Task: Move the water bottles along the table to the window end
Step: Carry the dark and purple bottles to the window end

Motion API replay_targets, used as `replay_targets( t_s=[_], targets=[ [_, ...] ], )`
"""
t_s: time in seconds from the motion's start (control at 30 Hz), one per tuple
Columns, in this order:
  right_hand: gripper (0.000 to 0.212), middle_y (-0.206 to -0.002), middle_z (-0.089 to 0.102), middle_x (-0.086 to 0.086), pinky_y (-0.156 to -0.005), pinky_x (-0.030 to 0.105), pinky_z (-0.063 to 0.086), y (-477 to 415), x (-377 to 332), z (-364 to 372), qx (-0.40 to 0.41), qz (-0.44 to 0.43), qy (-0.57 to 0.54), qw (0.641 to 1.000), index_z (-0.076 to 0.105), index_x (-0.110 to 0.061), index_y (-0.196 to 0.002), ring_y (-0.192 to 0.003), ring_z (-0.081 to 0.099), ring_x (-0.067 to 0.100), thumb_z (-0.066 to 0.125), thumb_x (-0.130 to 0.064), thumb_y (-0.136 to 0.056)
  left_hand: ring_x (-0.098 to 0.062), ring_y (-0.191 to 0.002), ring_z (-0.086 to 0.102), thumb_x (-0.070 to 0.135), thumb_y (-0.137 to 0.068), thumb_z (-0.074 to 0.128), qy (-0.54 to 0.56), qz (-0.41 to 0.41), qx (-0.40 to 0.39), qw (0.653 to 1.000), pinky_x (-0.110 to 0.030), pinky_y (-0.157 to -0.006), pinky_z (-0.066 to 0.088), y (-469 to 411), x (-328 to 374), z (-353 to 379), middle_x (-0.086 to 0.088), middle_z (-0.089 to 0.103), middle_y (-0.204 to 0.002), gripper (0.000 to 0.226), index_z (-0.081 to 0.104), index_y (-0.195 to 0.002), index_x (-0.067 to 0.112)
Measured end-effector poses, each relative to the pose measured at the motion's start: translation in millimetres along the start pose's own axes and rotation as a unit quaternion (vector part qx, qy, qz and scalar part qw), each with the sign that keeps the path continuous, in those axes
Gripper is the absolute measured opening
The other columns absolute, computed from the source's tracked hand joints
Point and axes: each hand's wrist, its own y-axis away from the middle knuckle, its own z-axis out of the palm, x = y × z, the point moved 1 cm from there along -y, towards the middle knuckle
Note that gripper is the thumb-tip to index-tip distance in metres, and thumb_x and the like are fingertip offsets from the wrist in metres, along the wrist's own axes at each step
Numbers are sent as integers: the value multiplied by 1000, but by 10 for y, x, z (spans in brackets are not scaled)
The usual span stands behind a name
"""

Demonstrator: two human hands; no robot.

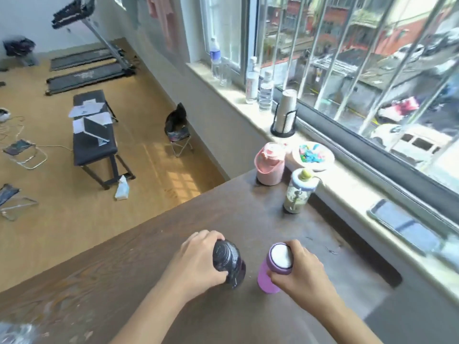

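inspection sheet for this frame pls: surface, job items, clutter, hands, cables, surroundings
Surface: dark wood table, scuffed.
Job's things: dark bottle and purple bottle mid-table; pink bottle and clear bottle at the window end.
Clutter: plate, cup stack, phone on the sill.
Grippers: left hand grips the dark bottle; right hand the purple.
Cables: on the floor.
Surroundings: barred window, bench.

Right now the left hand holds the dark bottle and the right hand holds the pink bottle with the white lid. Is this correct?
Not quite. In the head view the right hand holds a purple bottle with the white lid; the pink bottle stands untouched at the window end of the table. The left hand does hold the dark bottle.
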Motion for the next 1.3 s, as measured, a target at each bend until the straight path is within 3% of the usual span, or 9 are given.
replay_targets(
  t_s=[0.2,0.5,0.67,0.83,0.93,1.2,1.3],
  targets=[
    [36,-84,64,-19,-69,29,52,-77,943,-829,93,98,-37,990,48,-43,-89,-80,61,-1,69,-41,-60,-17,-116,58,41,-65,82,-12,101,-46,994,-27,-96,46,-1109,1293,481,9,63,-117,66,61,-126,31],
    [43,-88,67,-24,-67,16,47,-207,1668,-1389,139,164,-67,974,50,-42,-97,-84,62,-6,71,-44,-59,-25,-104,65,33,-63,84,-48,185,-85,978,-39,-89,56,-2008,2534,1058,0,67,-108,57,66,-116,25],
    [43,-86,65,-19,-68,23,47,-345,1782,-1407,131,170,-75,974,47,-41,-93,-83,61,2,68,-36,-55,-25,-110,61,34,-65,84,-92,213,-97,968,-31,-79,45,-2228,2713,1277,0,64,-112,56,64,-117,23],
    [45,-86,64,-21,-63,15,41,-385,1856,-1371,128,193,-77,970,45,-42,-92,-84,57,-6,67,-30,-55,-27,-115,57,28,-69,84,-96,212,-120,965,-40,-94,52,-2330,2693,1353,-3,60,-117,58,60,-122,21],
    [48,-88,64,-24,-64,12,41,-367,1883,-1350,125,203,-78,968,46,-40,-96,-87,56,-11,70,-31,-56,-27,-116,56,27,-70,83,-95,207,-127,965,-41,-93,52,-2368,2676,1366,-3,60,-118,57,60,-121,21],
    [45,-91,61,-21,-65,11,39,-328,1826,-1399,110,206,-78,969,46,-37,-96,-87,56,-3,64,-39,-55,-28,-120,54,29,-72,83,-108,205,-137,963,-42,-98,51,-2385,2715,1383,-4,60,-125,62,58,-128,20],
    [46,-90,60,-20,-64,11,39,-292,1808,-1434,103,204,-69,971,45,-35,-96,-87,55,-4,71,-39,-59,-30,-121,54,29,-72,83,-115,201,-142,963,-44,-99,52,-2380,2735,1376,-5,60,-126,62,58,-128,20]
  ],
)
